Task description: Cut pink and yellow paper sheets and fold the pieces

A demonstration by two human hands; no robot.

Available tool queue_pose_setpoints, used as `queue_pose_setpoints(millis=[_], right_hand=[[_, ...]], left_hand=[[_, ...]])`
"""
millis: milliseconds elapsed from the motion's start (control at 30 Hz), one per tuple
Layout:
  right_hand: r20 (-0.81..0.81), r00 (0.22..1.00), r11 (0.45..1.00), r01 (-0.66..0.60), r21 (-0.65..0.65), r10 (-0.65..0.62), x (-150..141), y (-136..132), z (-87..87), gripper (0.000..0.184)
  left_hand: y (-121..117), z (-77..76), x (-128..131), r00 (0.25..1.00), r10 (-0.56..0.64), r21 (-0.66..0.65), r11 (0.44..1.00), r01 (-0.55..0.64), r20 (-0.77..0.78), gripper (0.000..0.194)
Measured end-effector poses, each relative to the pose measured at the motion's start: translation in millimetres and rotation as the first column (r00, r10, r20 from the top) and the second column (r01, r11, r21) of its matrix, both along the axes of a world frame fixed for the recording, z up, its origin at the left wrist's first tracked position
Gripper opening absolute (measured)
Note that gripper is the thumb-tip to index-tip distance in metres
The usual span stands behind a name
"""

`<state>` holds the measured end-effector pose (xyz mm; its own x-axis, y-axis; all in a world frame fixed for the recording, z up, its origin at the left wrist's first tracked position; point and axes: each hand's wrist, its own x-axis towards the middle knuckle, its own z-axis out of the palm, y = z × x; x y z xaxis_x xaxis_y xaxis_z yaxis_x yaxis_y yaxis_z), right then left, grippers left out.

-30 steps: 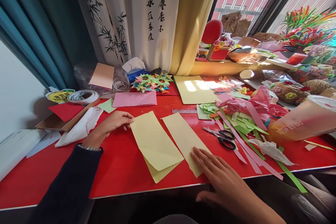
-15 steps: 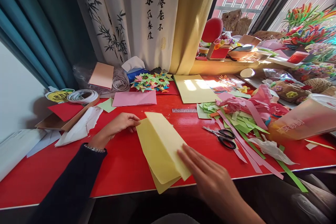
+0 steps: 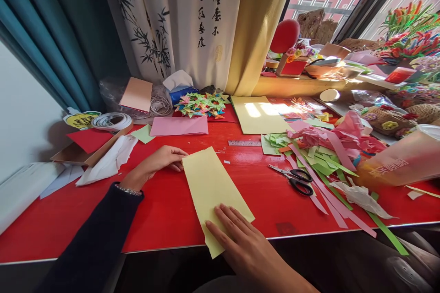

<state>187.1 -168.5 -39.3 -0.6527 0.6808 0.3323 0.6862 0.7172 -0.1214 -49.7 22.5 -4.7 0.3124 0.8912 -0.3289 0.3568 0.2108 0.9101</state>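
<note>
A pale yellow sheet of paper [image 3: 211, 187], folded lengthwise into a strip, lies on the red table [image 3: 154, 219], its lower end jutting past the front edge. My left hand [image 3: 164, 161] has its fingers drawn together at the paper's upper left corner and appears to pinch it; the fingertips are partly hidden. Flat across the lower part of the paper rests my right hand [image 3: 244, 238], fingers stretched out and slightly apart.
Black-handled scissors [image 3: 295, 181] lie right of the paper, beside green and pink paper strips [image 3: 326, 178]. A drink cup [image 3: 402, 155] leans at the right. Behind are a ruler [image 3: 244, 143], pink paper [image 3: 178, 126], a yellow stack [image 3: 259, 119] and a folded-paper ring [image 3: 202, 104].
The raised upper flap of the yellow paper has come down flat onto the lower layer. My right hand has moved left from the right edge onto the paper. My left hand stays at the corner.
</note>
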Motion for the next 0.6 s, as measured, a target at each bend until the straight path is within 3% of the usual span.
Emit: queue_pose_setpoints(millis=[167,367,600], right_hand=[[0.032,0.999,0.999,-0.017,-0.038,0.018,3,4,6.9,0.043],[0.062,0.997,0.984,-0.031,-0.176,0.042,10,12,22.8,0.042],[0.043,0.997,0.973,-0.055,-0.225,0.066,11,17,21.1,0.074]], left_hand=[[-2,-0.1,0,1.000,0.015,0.010,1.000,-0.016,0.007,0.048],[0,0.4,0,1.000,-0.015,0.008,1.000,0.015,-0.003,0.035],[1,-4.4,3,1.000,0.001,0.033,0.999,0.000,-0.031,0.029]])
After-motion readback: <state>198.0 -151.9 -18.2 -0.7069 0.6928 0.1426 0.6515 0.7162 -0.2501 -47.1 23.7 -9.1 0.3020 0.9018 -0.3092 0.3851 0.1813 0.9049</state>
